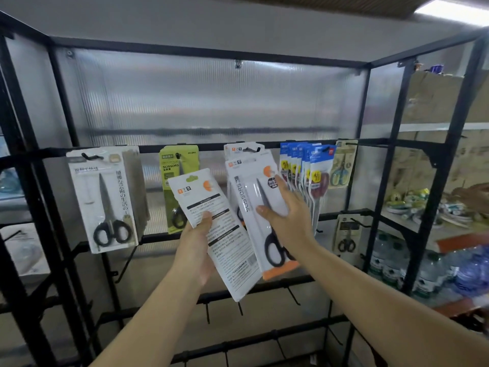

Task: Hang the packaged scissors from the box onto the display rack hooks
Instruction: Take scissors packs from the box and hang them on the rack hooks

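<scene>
My left hand (197, 241) grips a white scissors pack (211, 207) turned back side out, tilted left in front of the rack. My right hand (284, 215) holds a second white and orange scissors pack (250, 197), face out, its top just below a hook (255, 149) on the upper black rail where another pack of the same kind hangs. The box is not in view.
Other packs hang along the same rail: a large white one (105, 197) at left, a green one (174, 165), several blue ones (304, 165) and a beige one (344, 162). Bare hooks (293, 295) stick out from the lower rails. Water bottles (389, 260) and goods fill shelves at right.
</scene>
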